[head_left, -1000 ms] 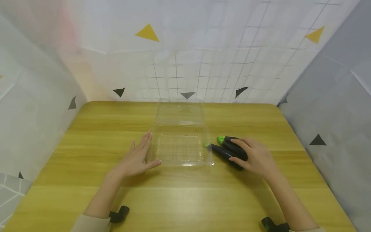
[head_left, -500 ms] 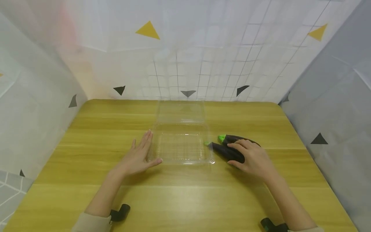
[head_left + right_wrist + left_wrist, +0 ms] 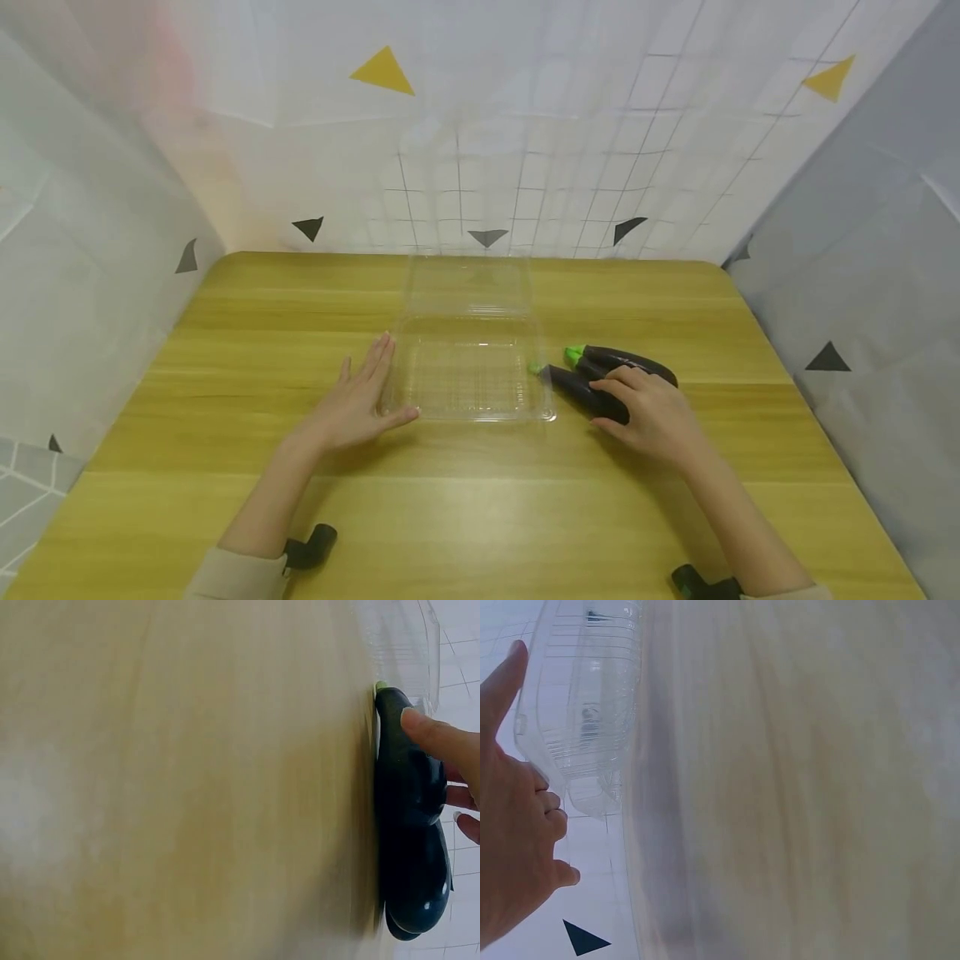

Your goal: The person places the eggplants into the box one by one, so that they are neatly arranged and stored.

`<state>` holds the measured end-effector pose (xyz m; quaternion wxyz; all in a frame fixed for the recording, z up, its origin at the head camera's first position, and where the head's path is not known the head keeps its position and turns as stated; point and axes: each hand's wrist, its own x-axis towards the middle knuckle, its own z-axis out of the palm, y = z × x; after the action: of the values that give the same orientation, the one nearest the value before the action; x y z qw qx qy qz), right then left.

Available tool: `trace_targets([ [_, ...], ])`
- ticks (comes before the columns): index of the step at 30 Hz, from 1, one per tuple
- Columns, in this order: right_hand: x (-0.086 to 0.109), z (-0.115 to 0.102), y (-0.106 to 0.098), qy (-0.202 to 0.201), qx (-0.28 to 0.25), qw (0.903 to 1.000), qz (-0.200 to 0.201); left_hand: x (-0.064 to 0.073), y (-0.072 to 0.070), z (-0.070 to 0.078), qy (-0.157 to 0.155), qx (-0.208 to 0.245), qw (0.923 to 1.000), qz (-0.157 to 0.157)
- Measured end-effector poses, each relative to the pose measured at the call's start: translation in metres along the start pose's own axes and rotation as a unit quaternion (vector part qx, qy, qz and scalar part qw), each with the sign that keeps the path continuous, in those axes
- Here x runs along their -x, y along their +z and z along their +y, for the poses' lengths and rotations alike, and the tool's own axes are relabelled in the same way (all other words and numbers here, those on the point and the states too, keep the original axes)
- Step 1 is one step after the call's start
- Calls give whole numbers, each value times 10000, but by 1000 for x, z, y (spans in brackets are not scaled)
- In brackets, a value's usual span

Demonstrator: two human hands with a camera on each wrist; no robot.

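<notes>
A clear plastic clamshell container (image 3: 465, 414) stands in the middle of the table with its lid (image 3: 468, 283) folded back. My left hand (image 3: 341, 414) rests at its left side, fingers straight, thumb at the front corner; the left wrist view shows the fingers along the container wall (image 3: 536, 727). To the right lie three dark eggplants with green stems. My right hand (image 3: 652, 412) holds the nearest eggplant (image 3: 573, 390) between thumb and fingers, and that stem reaches the container's right rim. The middle eggplant (image 3: 590, 368) is partly hidden by the hand; the far eggplant (image 3: 622, 358) lies behind it.
The wood-grain table (image 3: 480, 508) ends at a white patterned sheet (image 3: 337, 167) at the back. Grey-white sheets also stand along the left and right sides. A black wrist-worn device (image 3: 311, 547) sits under the left forearm, and another black device (image 3: 701, 583) by the right.
My right hand has shifted off the two farther eggplants onto the nearest one, uncovering more of the far eggplant. The left hand and container look unmoved.
</notes>
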<state>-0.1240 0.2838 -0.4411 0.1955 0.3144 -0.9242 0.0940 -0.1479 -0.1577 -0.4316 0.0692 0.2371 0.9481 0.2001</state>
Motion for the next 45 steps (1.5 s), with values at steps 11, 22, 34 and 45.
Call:
trace_targets([
  [11, 0, -3, 0, 138, 251, 9993, -239, -1, 1, -2, -19, 30, 10000, -12],
  [22, 1, -11, 2, 432, 317, 9979, -358, 0, 0, -2, -6, 48, 10000, -43],
  [34, 3, -19, 2, 737, 151, 9966, -344, 1, -1, 0, 41, 109, 9999, 14],
  [45, 3, -15, -21, 810, 14, 9964, 259, 1, -1, -1, 10, 195, 9998, -6],
])
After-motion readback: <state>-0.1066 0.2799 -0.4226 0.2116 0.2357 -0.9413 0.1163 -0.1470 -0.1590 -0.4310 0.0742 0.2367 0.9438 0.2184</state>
